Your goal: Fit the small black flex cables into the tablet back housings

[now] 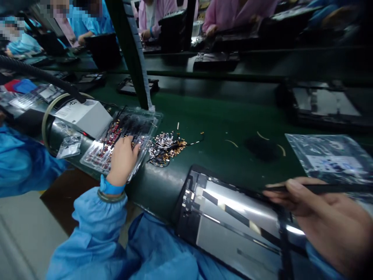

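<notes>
My left hand (122,160) reaches into a clear plastic tray (147,120) of small red and black parts, its fingertips down among them; whether it grips one is hidden. Beside the tray lies a loose pile of small gold and silver cable parts (166,147). My right hand (326,217) pinches a thin black stick tool (326,189) and hovers over an opened tablet back (230,221) with a silvery inner plate, at the near edge of the green belt (221,124).
A white box (84,114) and a small plastic bag (69,146) sit left of the tray. A grey antistatic bag (329,157) lies at the right. A dark post (132,54) rises behind the tray. Other workers in blue and pink coats sit across the line.
</notes>
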A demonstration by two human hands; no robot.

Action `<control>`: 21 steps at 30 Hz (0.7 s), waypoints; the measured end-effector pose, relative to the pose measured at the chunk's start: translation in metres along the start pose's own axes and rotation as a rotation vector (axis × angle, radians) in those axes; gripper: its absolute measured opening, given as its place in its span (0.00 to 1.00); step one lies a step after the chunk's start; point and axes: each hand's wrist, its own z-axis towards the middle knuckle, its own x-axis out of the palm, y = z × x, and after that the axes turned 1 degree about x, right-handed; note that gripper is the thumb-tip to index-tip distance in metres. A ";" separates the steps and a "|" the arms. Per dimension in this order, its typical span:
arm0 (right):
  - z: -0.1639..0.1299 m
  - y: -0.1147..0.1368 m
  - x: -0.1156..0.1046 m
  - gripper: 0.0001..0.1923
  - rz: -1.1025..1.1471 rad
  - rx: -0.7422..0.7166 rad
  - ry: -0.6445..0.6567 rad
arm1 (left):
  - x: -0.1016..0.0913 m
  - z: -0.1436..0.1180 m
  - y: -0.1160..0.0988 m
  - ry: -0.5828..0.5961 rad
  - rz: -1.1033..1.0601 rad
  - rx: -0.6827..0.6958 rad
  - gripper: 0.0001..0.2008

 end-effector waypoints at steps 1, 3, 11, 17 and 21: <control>-0.002 0.006 0.007 0.12 -0.014 0.013 -0.061 | 0.003 0.007 0.001 0.019 -0.002 -0.004 0.14; -0.006 0.017 0.019 0.19 -0.018 0.037 -0.146 | 0.008 0.016 0.001 0.050 -0.009 -0.022 0.14; 0.000 0.007 0.025 0.25 0.010 -0.060 -0.148 | 0.005 0.026 -0.002 0.042 -0.053 -0.097 0.09; 0.004 -0.005 0.025 0.23 -0.132 -0.174 -0.148 | 0.003 0.020 -0.004 -0.104 -0.036 -0.105 0.14; 0.004 -0.008 0.025 0.24 -0.216 -0.201 -0.168 | 0.004 0.022 -0.001 -0.166 -0.064 -0.098 0.17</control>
